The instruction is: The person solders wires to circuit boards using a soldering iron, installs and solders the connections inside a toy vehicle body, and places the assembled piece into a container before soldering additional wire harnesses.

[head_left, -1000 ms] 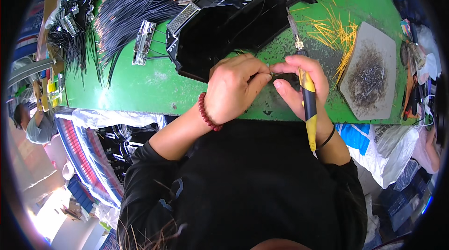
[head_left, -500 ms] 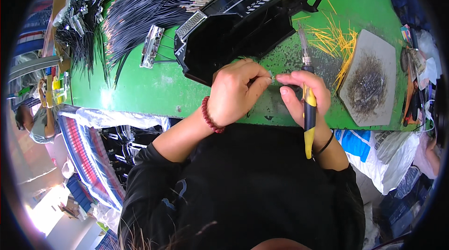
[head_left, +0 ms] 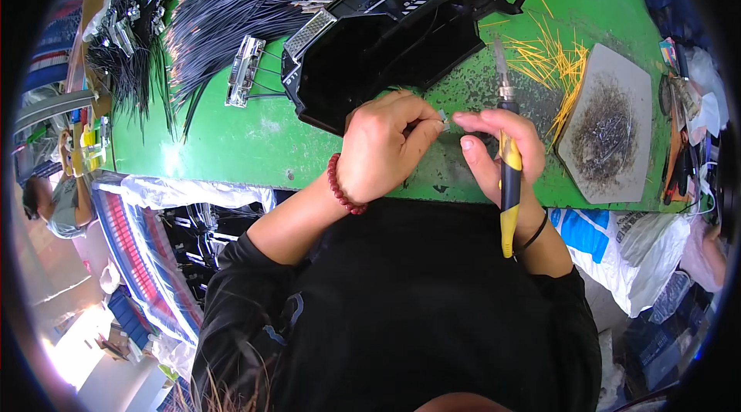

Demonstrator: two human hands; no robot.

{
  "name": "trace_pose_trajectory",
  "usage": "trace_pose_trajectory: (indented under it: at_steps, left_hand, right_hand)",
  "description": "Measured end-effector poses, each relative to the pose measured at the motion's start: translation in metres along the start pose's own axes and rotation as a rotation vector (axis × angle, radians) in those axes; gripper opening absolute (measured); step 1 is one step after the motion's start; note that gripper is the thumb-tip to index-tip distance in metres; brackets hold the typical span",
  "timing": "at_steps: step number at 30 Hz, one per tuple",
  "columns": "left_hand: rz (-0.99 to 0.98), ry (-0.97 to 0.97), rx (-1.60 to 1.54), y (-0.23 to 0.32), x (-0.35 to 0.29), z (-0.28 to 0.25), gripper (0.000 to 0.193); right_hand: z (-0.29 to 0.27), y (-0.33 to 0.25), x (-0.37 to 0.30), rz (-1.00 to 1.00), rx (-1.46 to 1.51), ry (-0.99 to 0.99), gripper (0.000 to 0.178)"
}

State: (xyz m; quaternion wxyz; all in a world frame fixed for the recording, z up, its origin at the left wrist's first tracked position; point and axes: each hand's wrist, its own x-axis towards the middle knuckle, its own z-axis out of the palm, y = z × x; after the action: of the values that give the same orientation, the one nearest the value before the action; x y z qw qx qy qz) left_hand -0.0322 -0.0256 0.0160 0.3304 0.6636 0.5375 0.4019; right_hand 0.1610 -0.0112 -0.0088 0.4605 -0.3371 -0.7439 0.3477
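Note:
Thumb and index of my left hand (head_left: 384, 146) are pinched on a small pale, flat piece (head_left: 444, 120), mostly hidden by the fingers. My right hand (head_left: 509, 146) has a soldering iron (head_left: 511, 188) with a yellow and black handle tucked against its fingers, the tip pointing away from me. Its thumb and forefinger are spread apart close to the small piece, and I see nothing between them. Just beyond my left hand lies a hollow black plastic shell (head_left: 386, 49) with white markings and a curved handle at its far right end.
Yellow wire pieces (head_left: 567, 76) lie scattered beside a grey pad (head_left: 606, 142) with a dark, soiled middle. Bundled black wires (head_left: 231, 34) and a silvery metal part (head_left: 245, 72) sit on the green table (head_left: 208, 153) at left. Pliers-like tools (head_left: 679, 157) line the right edge.
The view has shifted slightly. A little more of the small piece shows at my left fingertips. Both hands keep nearly the same pose, and the soldering iron stays in my right hand.

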Motion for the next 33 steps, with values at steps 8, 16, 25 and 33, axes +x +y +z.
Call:
trace_pose_trajectory:
  at_steps: [8, 16, 25, 33]
  left_hand:
    - [-0.014, 0.014, -0.006, -0.002, 0.001, 0.004, 0.005]
    - [0.02, 0.019, 0.021, -0.004, 0.001, 0.004, 0.002]
    - [0.005, 0.038, 0.021, -0.003, 0.002, 0.004, 0.004]
    - [0.127, 0.065, 0.104, -0.006, -0.001, 0.004, 0.007]
  right_hand:
    - [-0.004, -0.007, 0.009, -0.16, -0.185, -0.042, 0.031]
    - [-0.005, -0.006, 0.01, -0.242, -0.26, -0.097, 0.028]
    - [0.01, -0.002, -0.003, 0.032, 0.175, 0.117, 0.022]
    - [0.015, 0.002, 0.016, 0.236, 0.233, -0.019, 0.037]
